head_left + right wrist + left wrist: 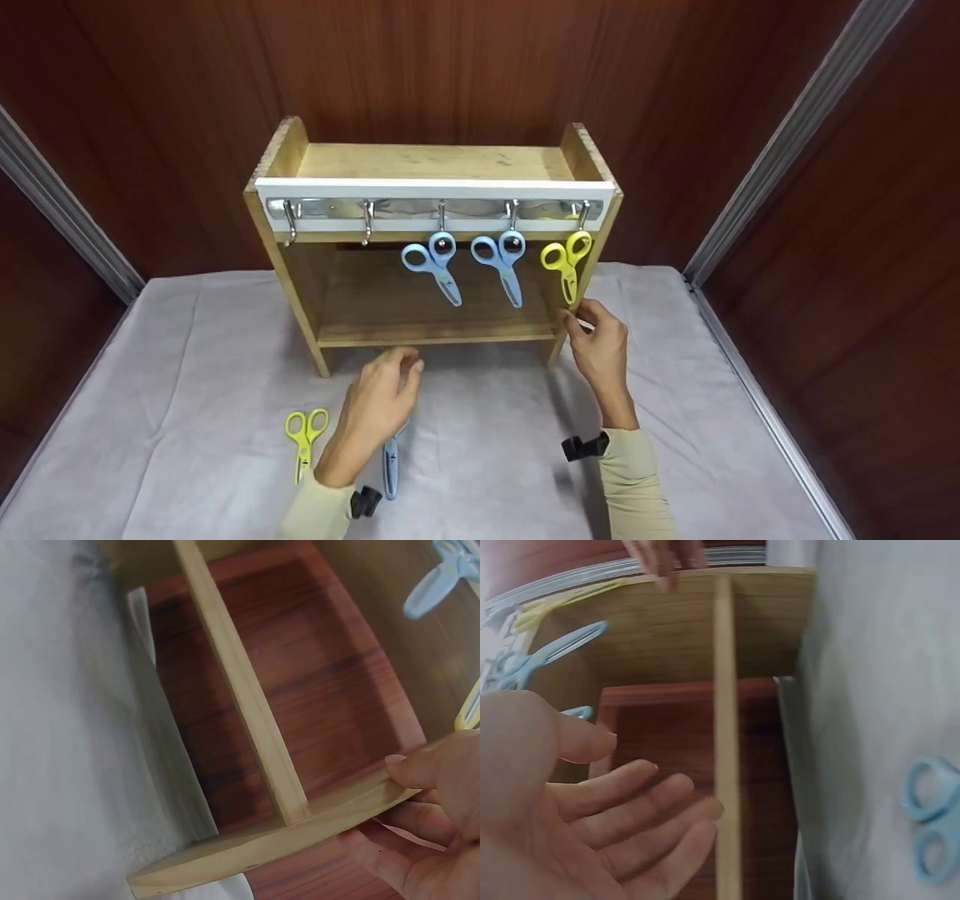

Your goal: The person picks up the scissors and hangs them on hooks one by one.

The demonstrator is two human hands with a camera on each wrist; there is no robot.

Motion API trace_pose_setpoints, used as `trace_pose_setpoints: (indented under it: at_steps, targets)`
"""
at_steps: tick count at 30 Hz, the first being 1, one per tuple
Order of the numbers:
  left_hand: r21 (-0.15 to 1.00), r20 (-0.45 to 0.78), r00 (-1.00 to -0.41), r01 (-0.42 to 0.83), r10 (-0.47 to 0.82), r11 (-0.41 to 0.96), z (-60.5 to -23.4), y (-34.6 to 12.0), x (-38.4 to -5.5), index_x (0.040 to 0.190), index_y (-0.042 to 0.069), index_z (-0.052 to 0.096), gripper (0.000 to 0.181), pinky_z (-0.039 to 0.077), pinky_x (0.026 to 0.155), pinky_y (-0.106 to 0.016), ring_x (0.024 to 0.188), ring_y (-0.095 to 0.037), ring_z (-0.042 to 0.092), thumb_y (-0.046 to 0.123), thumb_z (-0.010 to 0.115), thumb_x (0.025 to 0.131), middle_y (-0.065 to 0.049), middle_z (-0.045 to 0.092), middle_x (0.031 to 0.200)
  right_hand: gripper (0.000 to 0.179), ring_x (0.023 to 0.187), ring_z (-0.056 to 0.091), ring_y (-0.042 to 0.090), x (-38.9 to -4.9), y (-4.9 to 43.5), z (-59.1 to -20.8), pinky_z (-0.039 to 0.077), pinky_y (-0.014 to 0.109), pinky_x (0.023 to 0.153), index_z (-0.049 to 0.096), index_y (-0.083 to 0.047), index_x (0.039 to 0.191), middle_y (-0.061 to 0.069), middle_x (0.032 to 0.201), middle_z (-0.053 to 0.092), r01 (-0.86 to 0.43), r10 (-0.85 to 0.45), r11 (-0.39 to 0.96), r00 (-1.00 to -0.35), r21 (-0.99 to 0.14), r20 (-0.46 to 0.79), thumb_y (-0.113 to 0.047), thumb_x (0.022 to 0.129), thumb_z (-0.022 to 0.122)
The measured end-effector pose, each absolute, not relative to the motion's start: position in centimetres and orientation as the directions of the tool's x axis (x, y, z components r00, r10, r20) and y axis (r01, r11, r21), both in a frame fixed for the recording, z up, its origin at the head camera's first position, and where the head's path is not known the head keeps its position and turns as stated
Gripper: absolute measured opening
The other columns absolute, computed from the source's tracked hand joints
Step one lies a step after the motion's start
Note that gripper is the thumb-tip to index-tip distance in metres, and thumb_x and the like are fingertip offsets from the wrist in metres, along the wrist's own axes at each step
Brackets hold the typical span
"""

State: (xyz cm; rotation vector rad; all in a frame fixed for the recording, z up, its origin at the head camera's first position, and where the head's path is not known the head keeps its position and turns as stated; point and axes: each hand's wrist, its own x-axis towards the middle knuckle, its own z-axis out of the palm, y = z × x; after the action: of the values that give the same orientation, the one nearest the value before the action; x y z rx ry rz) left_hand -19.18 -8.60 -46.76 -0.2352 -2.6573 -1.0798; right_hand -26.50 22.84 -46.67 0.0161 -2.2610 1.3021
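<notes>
My right hand (600, 345) is at the right side of a wooden shelf (442, 335). In the right wrist view, its thumb and fingers pinch the edge of the side panel (322, 829). My left hand (382, 390) hovers in front of the shelf, fingers loosely extended and holding nothing. Two blue scissors (442, 274) (506, 274) and yellow scissors (568, 270) hang by a handle loop from hooks on the front rail. Blue scissors (391, 469) lie on the cloth, partly hidden by the left hand; yellow scissors (303, 442) lie left of them, tips hidden.
A white rail (450, 185) with a metal hook strip (405, 208) spans the shelf's upper front. Its two leftmost hooks (290, 221) (367, 223) carry nothing. Grey cloth (217, 360) covers the table. Dark reddish wooden panels (465, 67) with metal edging (787, 142) enclose the sides and back.
</notes>
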Motion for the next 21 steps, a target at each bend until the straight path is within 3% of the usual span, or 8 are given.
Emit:
trace_pose_setpoints:
  at_steps: [7, 10, 16, 21]
  targets:
    - [0.485, 0.402, -0.913, 0.282, 0.075, 0.828, -50.2, -8.8, -17.9, 0.121, -0.003, 0.072, 0.027, 0.063, 0.075, -0.053, 0.096, -0.04, 0.076, 0.016, 0.066, 0.102, -0.019, 0.077, 0.113, 0.018, 0.102, 0.08, 0.032, -26.6, 22.8, -46.7, 0.066, 0.042, 0.086, 0.076, 0.002, 0.11, 0.021, 0.106, 0.081, -0.263, 0.24, 0.535, -0.864, -0.803, 0.443, -0.007, 0.095, 0.076]
    - [0.421, 0.442, -0.893, 0.288, 0.083, 0.86, -51.7, -9.0, -17.5, 0.119, -0.005, 0.072, 0.027, 0.063, 0.073, -0.052, 0.091, -0.04, 0.076, 0.013, 0.07, 0.098, -0.02, 0.076, 0.107, 0.017, 0.103, 0.079, 0.033, -26.6, 22.8, -46.7, 0.066, 0.037, 0.084, 0.076, 0.0, 0.11, 0.02, 0.106, 0.081, -0.254, 0.243, 0.542, -0.865, -0.801, 0.439, -0.008, 0.095, 0.076]
    - [0.328, 0.422, -0.903, 0.24, 0.085, 0.914, -53.6, -9.2, -16.2, 0.116, -0.01, 0.07, 0.031, 0.062, 0.074, -0.052, 0.089, -0.04, 0.074, 0.013, 0.073, 0.095, -0.024, 0.075, 0.104, 0.016, 0.102, 0.08, 0.031, -26.6, 22.7, -46.6, 0.066, 0.041, 0.086, 0.076, 0.0, 0.109, 0.019, 0.106, 0.081, -0.264, 0.24, 0.537, -0.863, -0.802, 0.444, -0.007, 0.095, 0.076]
    - [0.289, 0.421, -0.905, 0.202, 0.065, 0.936, -54.1, -9.3, -15.3, 0.113, -0.011, 0.069, 0.034, 0.061, 0.075, -0.052, 0.09, -0.04, 0.072, 0.013, 0.077, 0.092, -0.023, 0.073, 0.1, 0.015, 0.101, 0.08, 0.03, -26.5, 22.7, -46.8, 0.065, 0.031, 0.081, 0.076, 0.0, 0.108, 0.018, 0.104, 0.082, -0.261, 0.249, 0.551, -0.855, -0.793, 0.454, -0.008, 0.095, 0.076]
